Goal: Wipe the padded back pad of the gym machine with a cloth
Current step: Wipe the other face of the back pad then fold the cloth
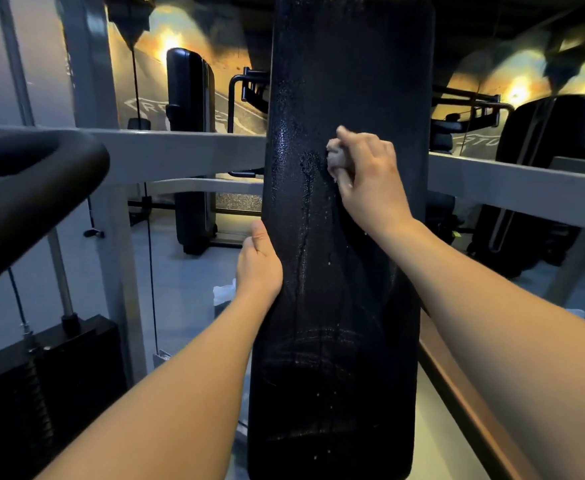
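A tall black padded back pad (346, 306) fills the middle of the view, its surface wet with droplets and thin streaks running down. My right hand (370, 178) grips a small bunched grey cloth (337, 157) and presses it against the pad's upper middle. My left hand (258, 261) holds the pad's left edge lower down, thumb on the front, fingers wrapped behind and hidden.
A grey machine frame bar (180, 147) crosses behind the pad. A black curved padded arm (31, 181) juts in at the left. A weight stack (52, 368) stands at lower left. Other black gym machines (190, 150) stand behind. A white crumpled item (224, 292) lies on the floor.
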`<state>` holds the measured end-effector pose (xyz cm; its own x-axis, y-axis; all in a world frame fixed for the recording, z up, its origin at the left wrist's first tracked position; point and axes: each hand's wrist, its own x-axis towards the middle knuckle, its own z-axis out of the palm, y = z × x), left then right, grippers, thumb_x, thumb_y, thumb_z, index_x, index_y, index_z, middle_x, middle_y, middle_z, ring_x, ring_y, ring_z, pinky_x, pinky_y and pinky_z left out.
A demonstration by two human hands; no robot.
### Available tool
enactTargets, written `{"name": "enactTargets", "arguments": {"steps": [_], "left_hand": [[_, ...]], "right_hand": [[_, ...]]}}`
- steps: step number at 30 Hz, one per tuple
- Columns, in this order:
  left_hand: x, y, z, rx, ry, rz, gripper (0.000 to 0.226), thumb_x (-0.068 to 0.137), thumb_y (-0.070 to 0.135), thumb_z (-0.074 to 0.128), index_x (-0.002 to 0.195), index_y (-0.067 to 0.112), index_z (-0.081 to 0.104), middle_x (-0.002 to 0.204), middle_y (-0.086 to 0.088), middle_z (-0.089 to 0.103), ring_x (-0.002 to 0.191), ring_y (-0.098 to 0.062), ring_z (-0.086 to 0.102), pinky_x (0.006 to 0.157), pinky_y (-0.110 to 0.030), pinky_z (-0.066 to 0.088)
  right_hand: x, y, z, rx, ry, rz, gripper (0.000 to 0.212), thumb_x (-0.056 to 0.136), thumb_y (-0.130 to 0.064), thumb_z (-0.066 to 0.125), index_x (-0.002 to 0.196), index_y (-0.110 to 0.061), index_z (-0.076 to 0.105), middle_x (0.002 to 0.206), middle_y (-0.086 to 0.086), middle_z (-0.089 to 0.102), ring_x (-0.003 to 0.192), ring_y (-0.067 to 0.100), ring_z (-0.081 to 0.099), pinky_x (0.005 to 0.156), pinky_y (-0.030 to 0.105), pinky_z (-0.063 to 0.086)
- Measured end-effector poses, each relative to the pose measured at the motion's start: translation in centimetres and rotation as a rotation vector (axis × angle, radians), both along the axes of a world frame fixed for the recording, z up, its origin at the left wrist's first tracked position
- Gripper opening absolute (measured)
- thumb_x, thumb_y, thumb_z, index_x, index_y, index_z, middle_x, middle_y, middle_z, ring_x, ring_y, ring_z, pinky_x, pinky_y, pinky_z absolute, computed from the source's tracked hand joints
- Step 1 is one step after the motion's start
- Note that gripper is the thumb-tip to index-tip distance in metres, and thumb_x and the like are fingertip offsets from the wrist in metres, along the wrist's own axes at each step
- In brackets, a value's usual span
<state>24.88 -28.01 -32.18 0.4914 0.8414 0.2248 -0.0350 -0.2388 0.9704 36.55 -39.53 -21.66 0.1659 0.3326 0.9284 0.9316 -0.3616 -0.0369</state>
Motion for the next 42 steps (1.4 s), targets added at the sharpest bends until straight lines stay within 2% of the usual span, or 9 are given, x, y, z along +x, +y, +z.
{"name": "enactTargets", "arguments": {"steps": [5, 12, 17, 20, 26, 31, 35, 37, 42], "left_hand": [[0.6, 0.4, -0.5, 0.033, -0.03, 0.054, 0.073, 0.105, 0.055, 0.009, 0.146, 0.008, 0.046, 0.151, -0.016, 0.046, 0.141, -0.032, 0.039, 0.115, -0.038, 0.027], [1.0, 0.8, -0.8, 0.038, -0.054, 0.057, 0.071, 0.106, 0.053, 0.011, 0.143, 0.007, 0.05, 0.147, -0.018, 0.049, 0.138, -0.033, 0.041, 0.112, -0.037, 0.029], [0.8, 0.7, -0.7, 0.049, -0.065, 0.043, 0.068, 0.107, 0.051, 0.012, 0.147, 0.008, 0.046, 0.151, -0.014, 0.047, 0.14, -0.029, 0.04, 0.111, -0.032, 0.028], [0.8, 0.7, -0.8, 0.042, -0.104, 0.031, 0.066, 0.107, 0.05, 0.015, 0.146, 0.007, 0.046, 0.15, -0.014, 0.049, 0.139, -0.029, 0.041, 0.103, -0.025, 0.028], [0.7, 0.5, -0.6, 0.077, -0.093, 0.028, 0.066, 0.107, 0.05, 0.012, 0.15, 0.009, 0.042, 0.154, -0.013, 0.045, 0.143, -0.027, 0.037, 0.113, -0.031, 0.026], [0.5, 0.4, -0.6, 0.076, -0.077, 0.033, 0.068, 0.107, 0.052, 0.011, 0.149, 0.011, 0.044, 0.152, -0.013, 0.047, 0.141, -0.028, 0.04, 0.112, -0.034, 0.029], [0.5, 0.3, -0.6, 0.075, -0.065, 0.038, 0.068, 0.107, 0.052, 0.011, 0.148, 0.011, 0.046, 0.151, -0.012, 0.048, 0.139, -0.029, 0.041, 0.112, -0.034, 0.03], [0.5, 0.3, -0.5, 0.08, -0.054, 0.043, 0.068, 0.107, 0.051, 0.011, 0.149, 0.01, 0.045, 0.151, -0.012, 0.047, 0.14, -0.029, 0.041, 0.113, -0.035, 0.029], [0.4, 0.2, -0.6, 0.09, -0.055, 0.058, 0.068, 0.107, 0.051, 0.01, 0.148, 0.01, 0.045, 0.152, -0.012, 0.047, 0.14, -0.029, 0.041, 0.113, -0.037, 0.03]], "right_hand": [[-1.1, 4.1, 0.3, 0.087, -0.035, 0.001, 0.035, 0.094, -0.006, 0.06, 0.128, -0.004, 0.067, 0.119, 0.011, 0.067, 0.111, 0.037, 0.053, 0.097, 0.037, 0.044], [-0.6, 2.6, -1.2, -0.272, -0.485, 0.067, 0.024, 0.102, -0.014, 0.057, 0.121, -0.006, 0.07, 0.111, 0.013, 0.065, 0.099, 0.036, 0.053, 0.087, 0.039, 0.05], [-0.6, 4.6, 0.8, 0.064, -0.232, -0.112, 0.027, 0.089, -0.002, 0.06, 0.113, -0.006, 0.071, 0.103, 0.018, 0.064, 0.096, 0.04, 0.055, 0.081, 0.043, 0.051], [-2.4, 5.8, -1.9, -0.058, -0.277, -0.061, 0.03, 0.092, -0.007, 0.062, 0.121, -0.007, 0.07, 0.113, 0.02, 0.061, 0.104, 0.04, 0.053, 0.084, 0.043, 0.051], [-1.9, 3.4, -0.1, -0.228, -0.329, -0.095, 0.041, 0.101, -0.031, 0.056, 0.141, -0.022, 0.057, 0.128, 0.005, 0.058, 0.109, 0.035, 0.049, 0.086, 0.048, 0.045], [-2.0, 4.3, -0.2, -0.14, -0.228, -0.074, 0.028, 0.093, -0.029, 0.068, 0.117, -0.016, 0.065, 0.104, 0.013, 0.055, 0.087, 0.034, 0.05, 0.074, 0.047, 0.049], [-1.5, 4.1, 0.8, -0.227, -0.345, -0.05, 0.017, 0.094, -0.022, 0.063, 0.098, -0.005, 0.065, 0.087, 0.018, 0.053, 0.07, 0.035, 0.052, 0.058, 0.046, 0.05], [-0.3, 2.9, 2.0, -0.159, -0.355, -0.148, 0.021, 0.097, -0.026, 0.056, 0.098, -0.007, 0.065, 0.089, 0.018, 0.057, 0.072, 0.039, 0.057, 0.058, 0.048, 0.051], [1.2, 0.5, 2.5, 0.011, -0.09, -0.491, 0.034, 0.108, -0.043, 0.037, 0.118, -0.015, 0.053, 0.106, 0.011, 0.07, 0.091, 0.039, 0.068, 0.067, 0.04, 0.037]]}}
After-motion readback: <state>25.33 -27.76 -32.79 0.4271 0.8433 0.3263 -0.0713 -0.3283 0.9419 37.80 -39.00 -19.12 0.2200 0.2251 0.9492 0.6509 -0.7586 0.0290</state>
